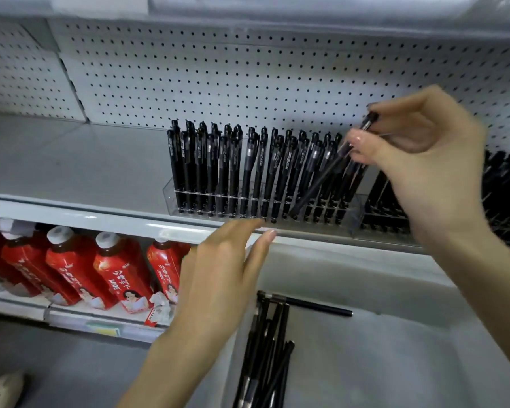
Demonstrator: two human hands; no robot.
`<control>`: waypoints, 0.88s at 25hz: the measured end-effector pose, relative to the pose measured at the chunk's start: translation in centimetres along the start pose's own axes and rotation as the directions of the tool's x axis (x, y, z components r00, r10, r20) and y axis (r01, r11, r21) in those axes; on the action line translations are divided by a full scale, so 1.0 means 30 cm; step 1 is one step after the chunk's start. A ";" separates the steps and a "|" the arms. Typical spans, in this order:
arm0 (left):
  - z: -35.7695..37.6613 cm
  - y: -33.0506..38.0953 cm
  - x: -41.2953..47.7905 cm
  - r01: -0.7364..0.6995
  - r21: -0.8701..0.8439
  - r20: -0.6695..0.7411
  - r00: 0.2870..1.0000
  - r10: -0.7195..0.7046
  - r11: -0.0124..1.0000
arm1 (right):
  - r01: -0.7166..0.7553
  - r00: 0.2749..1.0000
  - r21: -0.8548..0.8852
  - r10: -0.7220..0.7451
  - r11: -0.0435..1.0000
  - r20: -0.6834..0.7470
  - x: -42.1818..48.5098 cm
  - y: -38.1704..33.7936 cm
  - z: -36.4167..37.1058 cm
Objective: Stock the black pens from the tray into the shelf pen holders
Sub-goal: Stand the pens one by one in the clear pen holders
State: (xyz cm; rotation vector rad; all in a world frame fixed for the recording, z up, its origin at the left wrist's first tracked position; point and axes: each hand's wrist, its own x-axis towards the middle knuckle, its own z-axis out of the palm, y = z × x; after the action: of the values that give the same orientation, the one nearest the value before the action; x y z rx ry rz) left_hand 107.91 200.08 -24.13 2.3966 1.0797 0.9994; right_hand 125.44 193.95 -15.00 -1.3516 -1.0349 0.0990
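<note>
From the head camera we see our right hand [418, 160] with its fingers pinching a black pen [321, 179]. The pen is tilted, its lower tip down among the upright pens in the clear pen holder [168, 191] on the shelf [71, 160], perhaps already in a slot. Our left hand [218, 275] hovers by the shelf lip with its fingers straight and slightly spread. More loose pens [265, 348] lie in the grey tray [395, 363] below.

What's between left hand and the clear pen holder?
Head view: only the shelf's front edge separates the left hand from the clear pen holder.
</note>
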 end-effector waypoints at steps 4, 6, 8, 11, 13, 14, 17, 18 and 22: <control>0.031 -0.063 0.039 -0.057 0.204 0.030 0.998 0.052 0.977 | 0.074 0.995 -0.130 -0.082 0.989 -0.050 0.057 0.040 0.026; 0.045 -0.077 0.059 -0.076 0.229 0.064 0.996 0.063 0.970 | 0.084 0.994 -0.150 -0.092 0.985 -0.051 0.065 0.057 0.048; 0.056 -0.093 0.074 -0.099 0.229 0.094 0.992 0.079 0.969 | 0.079 0.995 -0.165 -0.086 0.983 -0.040 0.065 0.076 0.069; 0.067 -0.104 0.080 -0.098 0.190 0.115 0.990 0.077 0.977 | 0.066 0.998 -0.191 -0.068 0.979 -0.004 0.069 0.100 0.091; 0.070 -0.108 0.081 -0.098 0.178 0.116 0.990 0.078 0.979 | 0.055 0.998 -0.223 -0.051 0.973 0.023 0.076 0.108 0.100; 0.071 -0.108 0.082 -0.103 0.186 0.116 0.990 0.083 0.977 | 0.048 0.998 -0.240 -0.040 0.970 0.041 0.081 0.113 0.105; 0.074 -0.112 0.083 -0.110 0.181 0.129 0.988 0.088 0.977 | 0.034 0.993 -0.292 0.000 0.956 0.116 0.094 0.123 0.119; 0.075 -0.114 0.082 -0.106 0.169 0.136 0.987 0.083 0.980 | 0.029 0.991 -0.310 0.013 0.950 0.133 0.099 0.124 0.121; 0.078 -0.121 0.082 -0.101 0.151 0.152 0.985 0.078 0.983 | 0.010 0.979 -0.369 0.065 0.929 0.191 0.120 0.124 0.124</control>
State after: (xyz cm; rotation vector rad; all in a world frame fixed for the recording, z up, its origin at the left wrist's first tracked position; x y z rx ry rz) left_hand 108.84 204.28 -26.59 2.6209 1.0417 0.7775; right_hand 126.91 199.95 -16.58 -1.7245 -1.2476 0.0637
